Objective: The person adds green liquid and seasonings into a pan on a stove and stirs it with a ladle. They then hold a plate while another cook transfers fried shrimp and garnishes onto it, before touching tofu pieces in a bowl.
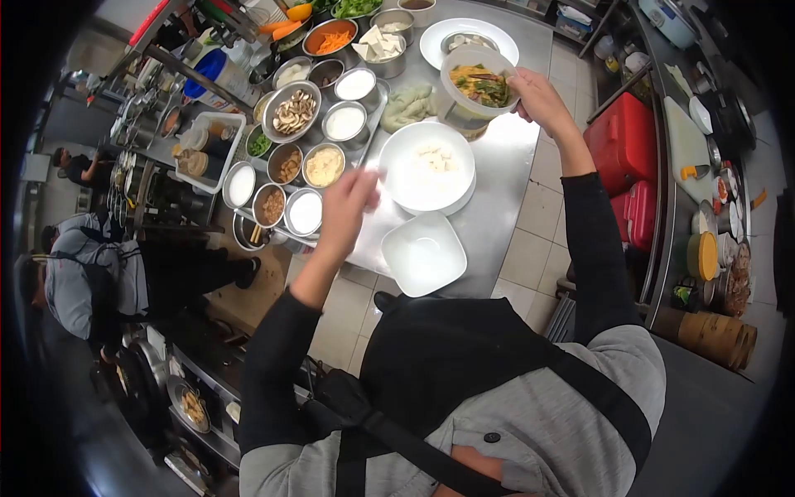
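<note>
My right hand [538, 101] grips the rim of a clear plastic tub [478, 79] that holds green and orange food. Left of the white bowls, my left hand [352, 199] hangs over the table edge near the small containers, blurred, its fingers partly curled; what it may hold cannot be made out. A round white bowl [414, 178] with pale crumbled food [439, 159] lies between my hands. Nearer me stands a squarish white bowl [424, 253]. Beyond the round bowl lies a translucent plastic bag [408, 109].
Metal bowls of mushrooms [294, 113], shredded carrot [334, 41] and white cubes [379, 45] fill the left side. A white plate [447, 31] lies at the back. Red containers [625, 141] stand right of the table. Another person [91, 273] is at the left.
</note>
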Motion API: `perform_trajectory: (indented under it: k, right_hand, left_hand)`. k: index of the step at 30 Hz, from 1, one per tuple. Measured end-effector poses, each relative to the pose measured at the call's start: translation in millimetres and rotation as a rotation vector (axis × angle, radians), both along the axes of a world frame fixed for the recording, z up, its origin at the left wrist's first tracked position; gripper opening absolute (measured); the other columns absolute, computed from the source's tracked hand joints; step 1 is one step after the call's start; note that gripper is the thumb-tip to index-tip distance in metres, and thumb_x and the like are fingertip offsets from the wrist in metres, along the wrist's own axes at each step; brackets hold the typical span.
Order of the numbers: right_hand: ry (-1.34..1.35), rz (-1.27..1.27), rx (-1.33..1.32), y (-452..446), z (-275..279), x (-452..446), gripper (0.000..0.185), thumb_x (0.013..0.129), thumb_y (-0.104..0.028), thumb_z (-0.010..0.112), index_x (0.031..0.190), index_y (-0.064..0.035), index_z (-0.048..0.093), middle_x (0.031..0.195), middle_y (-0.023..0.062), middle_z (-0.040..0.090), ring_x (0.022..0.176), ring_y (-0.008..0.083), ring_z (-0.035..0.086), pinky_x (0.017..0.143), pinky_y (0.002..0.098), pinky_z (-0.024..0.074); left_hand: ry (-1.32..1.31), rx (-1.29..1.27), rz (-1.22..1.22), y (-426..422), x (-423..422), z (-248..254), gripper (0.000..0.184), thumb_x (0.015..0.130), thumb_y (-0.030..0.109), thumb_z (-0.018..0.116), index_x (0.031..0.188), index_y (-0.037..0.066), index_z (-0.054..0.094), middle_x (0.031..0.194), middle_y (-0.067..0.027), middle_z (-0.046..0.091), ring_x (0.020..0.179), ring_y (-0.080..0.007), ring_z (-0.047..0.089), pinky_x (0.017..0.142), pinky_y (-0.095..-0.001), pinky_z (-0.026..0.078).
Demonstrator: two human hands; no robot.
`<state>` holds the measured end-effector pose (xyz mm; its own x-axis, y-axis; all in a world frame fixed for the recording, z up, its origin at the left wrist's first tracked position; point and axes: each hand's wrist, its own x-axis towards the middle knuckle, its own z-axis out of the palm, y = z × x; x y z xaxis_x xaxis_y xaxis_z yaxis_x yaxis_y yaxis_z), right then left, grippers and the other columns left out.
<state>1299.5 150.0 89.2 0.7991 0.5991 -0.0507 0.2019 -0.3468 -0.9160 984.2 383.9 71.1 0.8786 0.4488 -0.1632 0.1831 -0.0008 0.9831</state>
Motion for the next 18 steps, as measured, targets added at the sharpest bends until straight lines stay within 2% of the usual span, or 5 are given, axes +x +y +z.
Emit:
perform_trajectory:
  k: [3, 7, 9, 12, 18]
  right_hand:
    - [-0.024, -0.098, -0.103, 9.6, -44.2, 15.8, 0.032, 0.093, -0.028, 0.048, 0.096, 0.0001, 0.064, 0.068, 0.008, 0.064, 0.054, 0.0139, 0.058, 0.049, 0.0299, 0.0478]
    - [-0.354, 0.048, -0.305, 15.7, -131.2, 64.9, 0.035, 0.093, -0.033, 0.054, 0.095, -0.0005, 0.066, 0.073, 0.0106, 0.066, 0.059, 0.0183, 0.063, 0.055, 0.034, 0.0525]
    - [0.083, -0.137, -0.184, 39.4, -114.8, 47.3, 0.052, 0.093, -0.048, 0.062, 0.115, -0.0002, 0.068, 0.077, 0.0132, 0.068, 0.06, 0.021, 0.065, 0.056, 0.0361, 0.0536]
    - [-0.588, -0.324, -0.246, 36.2, -85.7, 26.3, 0.077, 0.091, -0.054, 0.065, 0.14, 0.0031, 0.05, 0.083, 0.0146, 0.068, 0.077, 0.021, 0.068, 0.072, 0.0326, 0.0532]
    - [-0.193, 0.161, 0.524, 70.1, 15.0, -160.5, 0.013, 0.097, -0.008, 0.064, 0.106, 0.0004, 0.064, 0.101, 0.0088, 0.067, 0.089, 0.013, 0.061, 0.082, 0.0273, 0.0483]
  left_hand:
    - [0.289, 0.063, 0.07, -14.9, -81.4, -51.2, 0.025, 0.094, 0.027, 0.071, 0.088, 0.003, 0.066, 0.073, 0.0001, 0.059, 0.053, -0.0062, 0.05, 0.05, -0.0209, 0.04]
    - [0.459, -0.001, 0.005, -54.3, -109.6, -110.4, 0.075, 0.082, 0.04, 0.083, 0.133, -0.002, 0.047, 0.071, -0.0049, 0.062, 0.056, -0.0127, 0.062, 0.051, -0.027, 0.051]
    - [0.472, 0.129, -0.051, -63.2, -101.0, -106.5, 0.083, 0.076, 0.038, 0.084, 0.135, -0.003, 0.043, 0.071, -0.0079, 0.063, 0.055, -0.0168, 0.063, 0.052, -0.0327, 0.052]
    - [0.301, 0.133, 0.021, -64.6, -108.7, -139.6, 0.065, 0.078, 0.017, 0.072, 0.136, 0.001, 0.046, 0.093, -0.0166, 0.067, 0.085, -0.0251, 0.068, 0.077, -0.0387, 0.054]
    - [0.144, -0.348, 0.243, -52.1, -201.0, -163.6, 0.064, 0.086, 0.001, 0.06, 0.146, 0.004, 0.04, 0.126, -0.0116, 0.06, 0.114, -0.0194, 0.059, 0.097, -0.0336, 0.048]
